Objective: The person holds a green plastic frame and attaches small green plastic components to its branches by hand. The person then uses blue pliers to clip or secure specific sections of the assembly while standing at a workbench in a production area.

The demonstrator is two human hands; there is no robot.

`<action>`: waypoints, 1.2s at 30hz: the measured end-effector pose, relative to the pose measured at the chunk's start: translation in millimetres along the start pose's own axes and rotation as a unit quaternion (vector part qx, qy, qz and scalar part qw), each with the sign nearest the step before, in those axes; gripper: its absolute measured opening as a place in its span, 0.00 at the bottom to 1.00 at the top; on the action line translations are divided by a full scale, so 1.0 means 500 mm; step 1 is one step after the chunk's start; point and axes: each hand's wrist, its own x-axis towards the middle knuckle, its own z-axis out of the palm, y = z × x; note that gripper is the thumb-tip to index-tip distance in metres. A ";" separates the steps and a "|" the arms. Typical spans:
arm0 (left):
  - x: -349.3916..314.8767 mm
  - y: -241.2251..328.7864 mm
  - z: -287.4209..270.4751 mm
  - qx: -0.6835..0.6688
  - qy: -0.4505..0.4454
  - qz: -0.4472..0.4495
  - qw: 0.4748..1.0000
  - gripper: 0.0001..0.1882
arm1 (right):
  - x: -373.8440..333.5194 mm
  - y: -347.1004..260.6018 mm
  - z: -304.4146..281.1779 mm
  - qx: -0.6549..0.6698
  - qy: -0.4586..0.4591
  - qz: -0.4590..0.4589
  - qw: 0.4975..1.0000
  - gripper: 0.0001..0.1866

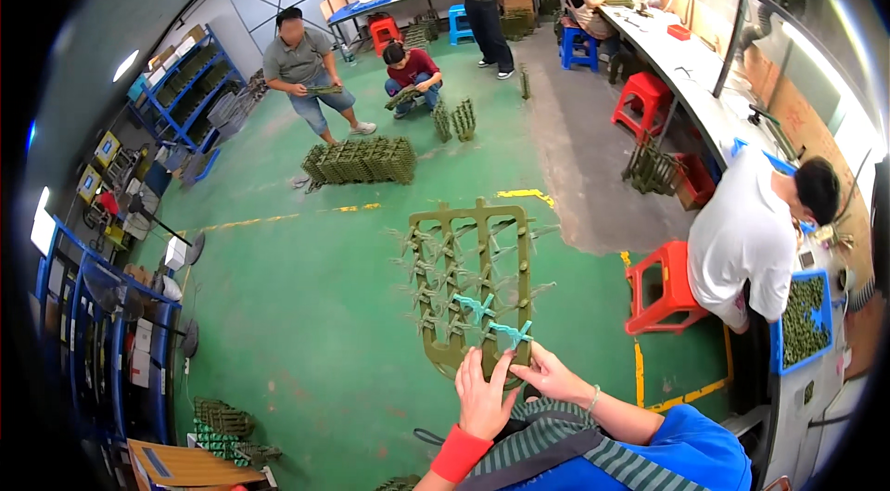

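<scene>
An olive-green rack (527, 259) of parallel bars, with thin strands tied along them, is held up in front of me. Two turquoise ties (475, 307) stand out among the duller ones near its lower part. At the bottom edge, my left hand (482, 395), with a red band at the wrist, has its fingers closed around the rack, the fingertips just below the lower turquoise tie (510, 334). My right hand (553, 374) grips the lower right corner, the thumb and fingers partly hidden. Striped cloth (556, 435) lies below both hands.
Stacked green racks (362, 162) stand on the green floor (306, 296), near a standing person (301, 64) and a squatting one (413, 78). A red stool (663, 287) and a seated person (746, 231) are at right, beside a blue tray (803, 319) of small green pieces. Blue shelving (162, 370) lines the left.
</scene>
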 end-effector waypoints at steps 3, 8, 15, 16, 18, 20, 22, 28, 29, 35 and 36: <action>0.080 -0.046 -0.008 0.009 0.006 -0.001 1.000 0.41 | 0.090 -0.019 -0.016 0.033 -0.028 0.028 0.999 0.18; 0.187 -0.141 -0.002 0.002 0.018 0.005 1.000 0.40 | 0.240 0.011 -0.030 0.057 -0.032 0.038 0.997 0.16; 0.412 -0.301 -0.052 -0.004 0.004 0.054 0.999 0.37 | 0.487 -0.006 -0.049 0.107 0.002 0.044 0.993 0.15; 0.444 -0.320 -0.062 -0.011 -0.012 0.069 0.997 0.37 | 0.517 -0.015 -0.053 0.109 0.003 0.026 0.994 0.15; 0.488 -0.338 -0.081 -0.022 -0.032 0.089 0.995 0.36 | 0.552 -0.034 -0.066 0.059 0.024 0.037 0.997 0.14; 0.549 -0.358 -0.111 -0.074 0.011 0.118 0.990 0.26 | 0.605 -0.054 -0.088 0.061 0.032 0.025 0.997 0.15; 0.598 -0.376 -0.155 -0.122 -0.019 0.117 0.985 0.20 | 0.643 -0.066 -0.121 0.059 0.047 0.027 0.997 0.15; 0.866 -0.422 -0.308 -0.097 0.134 0.121 0.979 0.08 | 0.785 -0.055 -0.264 -0.043 0.041 0.031 0.998 0.14; 0.937 -0.424 -0.325 -0.078 0.162 0.146 0.973 0.11 | 0.822 -0.054 -0.287 -0.034 0.052 0.026 0.998 0.14; 1.276 -0.392 -0.361 -0.014 0.131 0.178 0.975 0.19 | 0.975 -0.124 -0.482 -0.194 -0.063 -0.004 0.979 0.14; 1.311 -0.395 -0.368 -0.009 0.070 0.184 0.981 0.20 | 0.995 -0.135 -0.507 -0.220 -0.078 -0.019 0.972 0.14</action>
